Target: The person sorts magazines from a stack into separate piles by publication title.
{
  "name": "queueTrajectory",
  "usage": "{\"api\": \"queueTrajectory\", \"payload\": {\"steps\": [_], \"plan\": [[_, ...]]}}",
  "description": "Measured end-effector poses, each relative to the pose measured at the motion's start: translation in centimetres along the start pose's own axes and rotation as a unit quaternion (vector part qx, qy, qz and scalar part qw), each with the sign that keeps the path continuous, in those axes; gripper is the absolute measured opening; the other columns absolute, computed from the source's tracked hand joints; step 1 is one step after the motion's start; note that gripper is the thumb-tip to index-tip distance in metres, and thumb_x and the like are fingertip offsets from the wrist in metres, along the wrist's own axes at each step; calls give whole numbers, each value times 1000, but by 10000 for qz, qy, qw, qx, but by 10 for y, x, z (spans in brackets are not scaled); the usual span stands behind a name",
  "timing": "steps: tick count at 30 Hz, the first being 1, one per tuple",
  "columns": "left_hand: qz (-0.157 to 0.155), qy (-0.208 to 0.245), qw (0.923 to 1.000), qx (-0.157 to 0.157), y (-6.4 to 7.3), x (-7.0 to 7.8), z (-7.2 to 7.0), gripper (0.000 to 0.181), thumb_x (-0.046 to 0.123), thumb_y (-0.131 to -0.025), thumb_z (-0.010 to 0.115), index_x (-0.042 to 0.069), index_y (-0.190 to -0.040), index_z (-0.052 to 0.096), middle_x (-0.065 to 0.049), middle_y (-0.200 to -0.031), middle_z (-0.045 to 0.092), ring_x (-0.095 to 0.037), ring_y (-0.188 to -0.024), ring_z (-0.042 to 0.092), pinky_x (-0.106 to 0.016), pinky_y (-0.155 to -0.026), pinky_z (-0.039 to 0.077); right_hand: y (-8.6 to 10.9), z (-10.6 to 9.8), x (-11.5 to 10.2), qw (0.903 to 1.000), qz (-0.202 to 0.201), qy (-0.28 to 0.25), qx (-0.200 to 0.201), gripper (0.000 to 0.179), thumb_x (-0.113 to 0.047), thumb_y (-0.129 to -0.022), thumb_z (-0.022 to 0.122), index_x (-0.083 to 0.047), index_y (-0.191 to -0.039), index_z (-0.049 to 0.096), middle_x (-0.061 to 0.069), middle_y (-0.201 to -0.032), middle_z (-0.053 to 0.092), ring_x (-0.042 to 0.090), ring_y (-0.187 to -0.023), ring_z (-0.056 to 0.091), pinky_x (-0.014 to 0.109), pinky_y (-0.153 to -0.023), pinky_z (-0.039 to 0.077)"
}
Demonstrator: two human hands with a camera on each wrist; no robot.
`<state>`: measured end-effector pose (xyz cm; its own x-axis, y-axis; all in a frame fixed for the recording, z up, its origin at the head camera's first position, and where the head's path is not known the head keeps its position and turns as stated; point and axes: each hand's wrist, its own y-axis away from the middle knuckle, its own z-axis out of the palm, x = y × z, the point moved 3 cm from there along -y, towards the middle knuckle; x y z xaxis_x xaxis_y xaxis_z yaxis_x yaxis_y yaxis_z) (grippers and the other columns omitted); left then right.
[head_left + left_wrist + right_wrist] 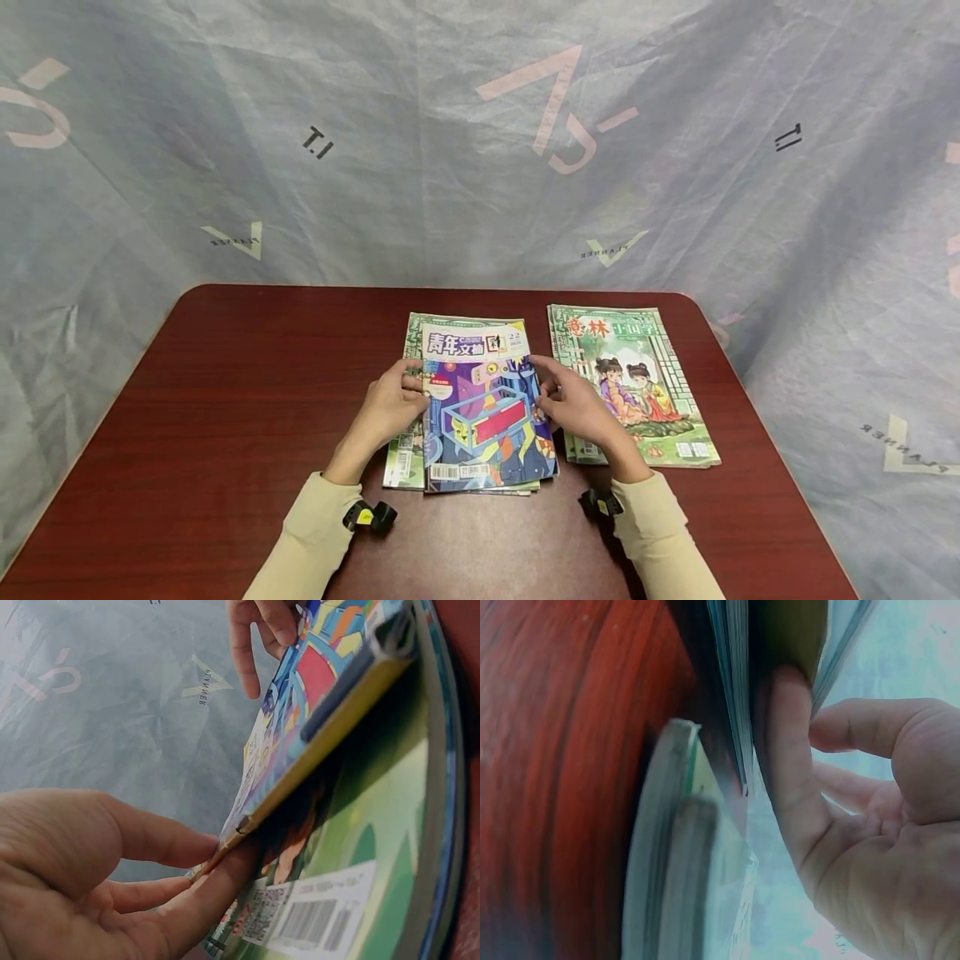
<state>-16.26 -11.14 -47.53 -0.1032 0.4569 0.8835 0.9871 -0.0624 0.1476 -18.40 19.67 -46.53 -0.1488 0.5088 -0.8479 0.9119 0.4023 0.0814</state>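
L hand (pixel 390 408) pinches the L edge of the purple mag (pixel 487 446), thumb on top, fingers under, a narrow grip. R hand (pixel 581 404) has the R edge, thumb at the side & a finger tucked beneath, also narrow. Purple mag is just below center of frame, its spine edge lifted off the green mags (pixel 405 471) under it (barcode on that lower cover shows in my L wrist view). Those green ones stick out at its left, top & bottom.

To the right of center, near my R hand, there's a pile of green mags (pixel 663 429), cartoon kids on the top cover. All on the reddish-brown table (pixel 247 417); gray printed curtain (pixel 420 192) fills the upper frame.
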Motion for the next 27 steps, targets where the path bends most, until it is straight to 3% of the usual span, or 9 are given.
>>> {"api": "queueTrajectory", "payload": {"steps": [13, 27], "plan": [[97, -11, 9999, -23, -1, -3, 0, 64, -2, -94, 74, -3, -156, 55, -23, -124, 73, -38, -111, 76, -48, -88, 64, -1, 0, 3, 10000, 64, 3, -74, 56, 9, -105, 61, 5, -160, 52, 16, -99, 64, 19, -73, 70, 37, -58, 63], [167, -53, 9998, 22, -1, -1, 1, 64, -4, -94, 74, -3, -156, 55, -23, -124, 73, -38, -110, 77, -48, -88, 64, -1, -1, 3, 10000, 80, -5, -58, 54, 9, -106, 61, 6, -160, 54, 16, -103, 65, 19, -79, 73, 37, -59, 63]]}}
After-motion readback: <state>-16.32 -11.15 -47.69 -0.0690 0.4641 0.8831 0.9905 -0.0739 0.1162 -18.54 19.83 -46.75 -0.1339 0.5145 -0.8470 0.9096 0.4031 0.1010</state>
